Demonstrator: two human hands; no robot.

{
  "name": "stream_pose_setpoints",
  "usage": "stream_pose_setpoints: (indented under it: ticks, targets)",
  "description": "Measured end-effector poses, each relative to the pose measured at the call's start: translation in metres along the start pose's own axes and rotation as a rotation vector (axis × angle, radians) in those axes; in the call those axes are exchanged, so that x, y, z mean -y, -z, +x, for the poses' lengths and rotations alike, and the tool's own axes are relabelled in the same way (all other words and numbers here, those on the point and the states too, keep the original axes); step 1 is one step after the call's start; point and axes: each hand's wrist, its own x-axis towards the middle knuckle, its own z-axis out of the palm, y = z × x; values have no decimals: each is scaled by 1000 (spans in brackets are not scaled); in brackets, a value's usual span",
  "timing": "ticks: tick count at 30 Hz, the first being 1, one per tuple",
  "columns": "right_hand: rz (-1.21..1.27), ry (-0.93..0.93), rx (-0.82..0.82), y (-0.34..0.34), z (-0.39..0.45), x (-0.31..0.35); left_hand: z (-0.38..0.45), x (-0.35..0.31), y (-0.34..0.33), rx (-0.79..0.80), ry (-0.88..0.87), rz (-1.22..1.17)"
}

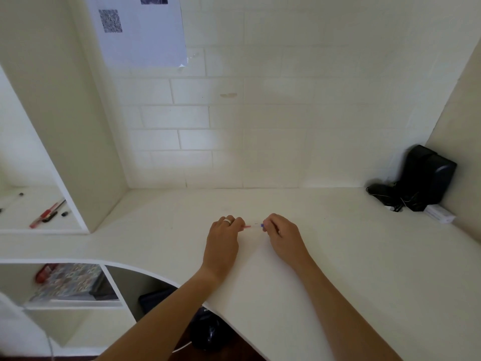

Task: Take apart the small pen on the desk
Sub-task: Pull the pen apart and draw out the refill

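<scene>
Both my hands hover just above the white desk [325, 269] near its middle, holding a small pen between them. My left hand [223, 241], with a ring on one finger, pinches a pink piece of the pen [246, 226]. My right hand [282, 235] pinches a piece with a blue end [262, 225]. A thin, pale section shows in the short gap between the two pieces; whether they are still joined is too small to tell. Fingers hide the rest of the pen.
A black device with cables [421, 181] and a small white box [440, 214] sit in the back right corner. A side shelf at left holds a red pen [45, 213] and small dark bits. A lower cubby holds a patterned box [70, 281]. A paper sheet [140, 29] hangs on the wall.
</scene>
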Motion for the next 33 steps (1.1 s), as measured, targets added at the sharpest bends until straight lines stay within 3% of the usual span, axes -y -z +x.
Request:
stream_pose_setpoints:
  ticks: [18, 24, 28, 33]
  targets:
    - [48, -6, 3, 3, -3, 1, 0, -2, 1, 16, 20, 15]
    - [130, -10, -143, 7, -4, 3, 1, -2, 3, 35, 104, -22]
    - [18, 15, -298, 8, 1, 2, 0, -1, 1, 16, 91, 0]
    - [-100, -1, -211, 2, 36, 18, 3, 5, -5, 11, 55, 3]
